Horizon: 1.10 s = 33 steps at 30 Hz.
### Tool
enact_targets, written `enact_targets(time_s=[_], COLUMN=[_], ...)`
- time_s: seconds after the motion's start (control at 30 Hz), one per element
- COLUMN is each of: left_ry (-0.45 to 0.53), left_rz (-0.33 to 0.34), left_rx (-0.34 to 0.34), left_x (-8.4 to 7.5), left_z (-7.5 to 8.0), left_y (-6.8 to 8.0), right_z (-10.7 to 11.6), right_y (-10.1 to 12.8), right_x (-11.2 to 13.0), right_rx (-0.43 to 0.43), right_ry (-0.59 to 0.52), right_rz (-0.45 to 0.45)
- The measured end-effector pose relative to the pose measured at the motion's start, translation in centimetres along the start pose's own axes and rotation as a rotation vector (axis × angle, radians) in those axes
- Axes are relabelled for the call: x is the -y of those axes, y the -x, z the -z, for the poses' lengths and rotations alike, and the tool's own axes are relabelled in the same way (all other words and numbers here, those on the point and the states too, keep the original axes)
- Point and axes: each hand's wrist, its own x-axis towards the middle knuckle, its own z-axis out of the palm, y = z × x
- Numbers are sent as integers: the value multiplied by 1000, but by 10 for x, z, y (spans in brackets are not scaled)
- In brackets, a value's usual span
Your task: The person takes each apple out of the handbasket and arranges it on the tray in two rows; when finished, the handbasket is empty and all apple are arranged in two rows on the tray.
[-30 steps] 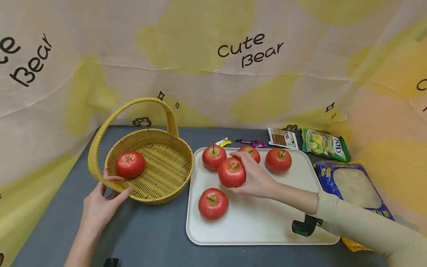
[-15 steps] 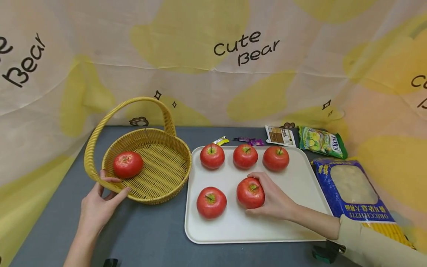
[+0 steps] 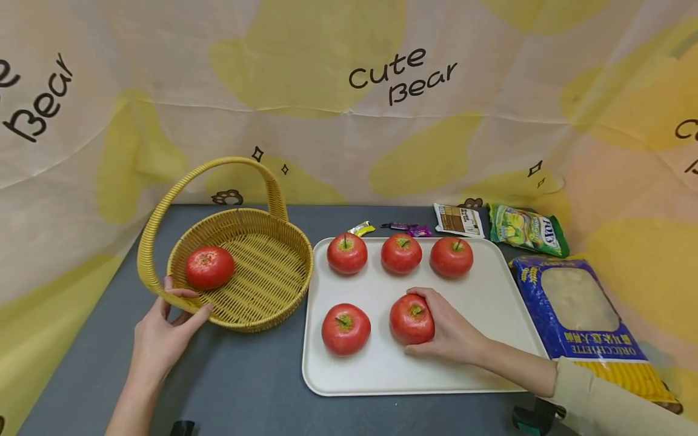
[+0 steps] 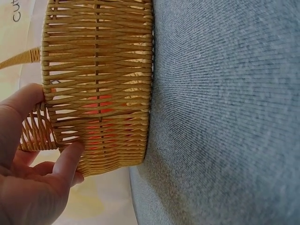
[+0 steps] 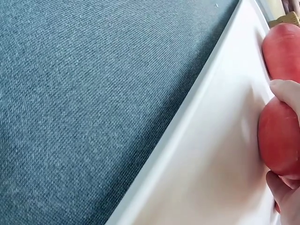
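Observation:
My right hand (image 3: pixel 444 330) grips a red apple (image 3: pixel 411 318) that sits on the white tray (image 3: pixel 491 297), front row, right of another apple (image 3: pixel 346 329). Three more apples (image 3: pixel 401 254) line the tray's far edge. In the right wrist view the held apple (image 5: pixel 279 137) shows under my thumb, with the tray (image 5: pixel 206 159) below. My left hand (image 3: pixel 163 333) holds the near rim of the yellow wicker basket (image 3: pixel 262 284), thumb over the rim. One red apple (image 3: pixel 209 267) lies inside it. The left wrist view shows the basket (image 4: pixel 98 79) wall and my fingers (image 4: pixel 65 161) on it.
Snack packets lie behind and right of the tray: a green bag (image 3: pixel 528 230), a brown-and-white packet (image 3: pixel 458 220), a blue pasta bag (image 3: pixel 583 315), small candies (image 3: pixel 406 229). A patterned cloth backdrop (image 3: pixel 349 103) walls the grey table (image 3: pixel 240 387) on three sides.
My right hand carried an apple from near the tray's back row to the front row and set it down, still gripping it. The left hand stayed on the basket rim.

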Motion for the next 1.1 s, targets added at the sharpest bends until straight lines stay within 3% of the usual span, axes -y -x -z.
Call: enact_targets(time_s=[0.63,0.87,1.1], left_ry=[8,14,1], left_rz=[-51,-50,-80], left_rx=[-27,-23,-41], left_x=[1,1,0], left_z=[1,1,0], left_y=[1,2,3], right_z=[10,24,21], right_y=[-5,-30,-70], right_x=[9,27,53], right_rx=[39,-2,132], right_ry=[22,19,-97], right_rz=[-22,128,209])
